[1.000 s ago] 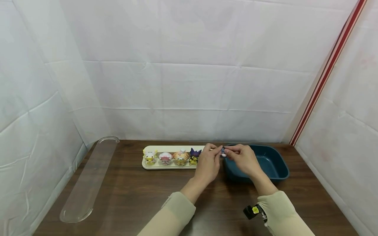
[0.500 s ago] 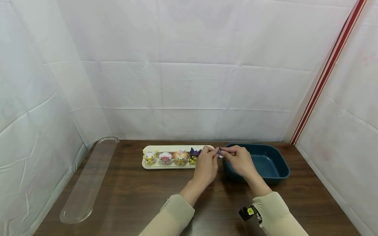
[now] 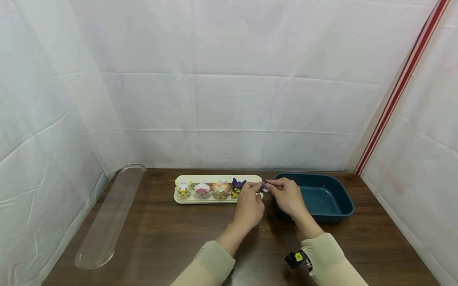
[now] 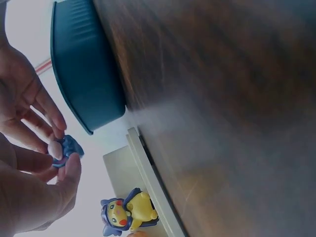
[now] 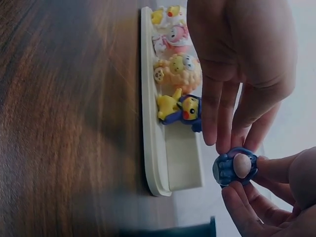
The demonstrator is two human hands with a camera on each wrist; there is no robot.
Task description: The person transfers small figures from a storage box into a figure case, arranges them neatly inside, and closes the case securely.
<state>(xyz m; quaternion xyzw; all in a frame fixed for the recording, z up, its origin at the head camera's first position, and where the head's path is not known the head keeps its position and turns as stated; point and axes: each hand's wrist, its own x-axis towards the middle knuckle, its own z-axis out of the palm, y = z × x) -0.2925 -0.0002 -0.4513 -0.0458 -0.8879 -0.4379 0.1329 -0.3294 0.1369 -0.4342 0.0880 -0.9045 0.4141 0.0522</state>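
Both hands meet at the right end of a cream tray point(image 3: 214, 201). Between them is a small blue toy figurine point(image 5: 242, 165) with a pale oval patch. My right hand point(image 3: 288, 198) pinches it with thumb and fingertips. The left hand point(image 3: 249, 204) also holds it, its thumb and fingertips against the figurine's side in the left wrist view. In the tray stand several figurines: a yellow-and-white one point(image 3: 183, 190), a pink-and-white one point(image 3: 202, 191), a fluffy orange one point(image 3: 220, 190) and a yellow one in a purple hood point(image 3: 236, 188). My left hand partly covers the tray's right end in the head view.
A dark teal basin point(image 3: 334, 198) stands right of the tray, close to my right hand. Far left lies a long clear plastic cover point(image 3: 111, 218) with rounded ends. White cloth walls point(image 3: 229, 99) enclose the brown wooden table point(image 3: 171, 234).
Both hands have shifted slightly left and down with the blue figurine, from beside the basin's rim to the tray's right end. The tray's figurines stay in place.
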